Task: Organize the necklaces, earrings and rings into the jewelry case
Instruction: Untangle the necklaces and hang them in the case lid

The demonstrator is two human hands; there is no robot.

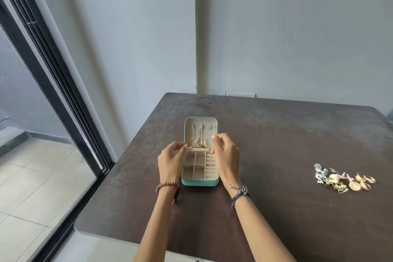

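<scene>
Left hand [170, 160] pinching a thin gold necklace [196, 146] at fingertip level; right hand [226, 155] curled just across from it, apparently pinching the chain's other end, though too fine to confirm. Stretched between both, probably to feed it into the lid pocket of the teal jewelry case [200, 183] lying open just beneath. Well off to the right of the right hand, earrings and rings [344, 178] heaped on the dark table [276, 134].

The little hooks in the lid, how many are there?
3, in a row across the top of the lid of the jewelry case: left hook, middle hook, right hook. None seems hidden.
</scene>
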